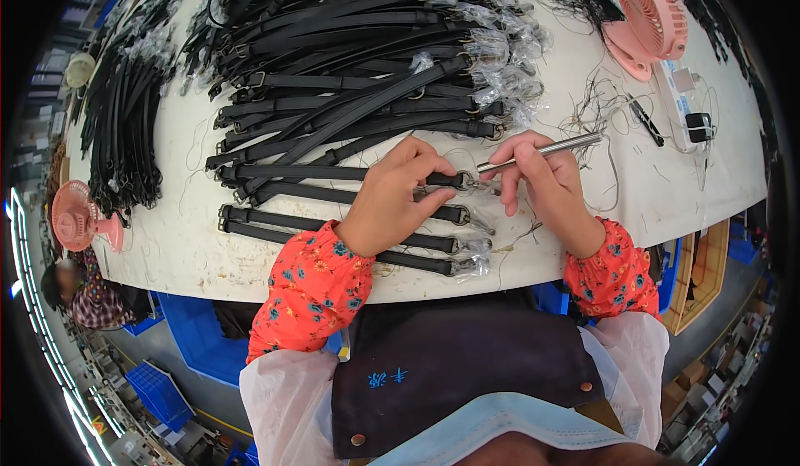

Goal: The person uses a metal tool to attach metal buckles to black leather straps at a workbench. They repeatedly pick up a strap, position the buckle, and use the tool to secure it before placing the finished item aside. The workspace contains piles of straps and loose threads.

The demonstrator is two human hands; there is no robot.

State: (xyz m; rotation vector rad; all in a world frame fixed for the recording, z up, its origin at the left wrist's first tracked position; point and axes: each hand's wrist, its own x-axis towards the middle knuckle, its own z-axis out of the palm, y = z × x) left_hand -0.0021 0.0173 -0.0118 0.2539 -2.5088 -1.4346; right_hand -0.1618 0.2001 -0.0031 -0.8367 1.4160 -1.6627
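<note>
My left hand (392,189) is closed, thumb and fingers pinching the metal-ringed end of a black strap (321,172) on the table. My right hand (546,179) grips a slim silver metal rod (575,144) like a pen. The rod's narrow end points left, close to the strap's ring (467,180). Below the held strap lie several similar straps (333,226), with buckles at their left ends and clear plastic wrap (477,258) at their right. A large pile of black straps (325,83) covers the table beyond my hands.
The white table (187,254) curves around me. Another bundle of straps (125,133) lies far left near a pink fan (75,216). At the back right are a second pink fan (650,16), loose black threads, a black pen-like tool (646,123) and a power strip (677,108). Blue bins (196,337) stand below.
</note>
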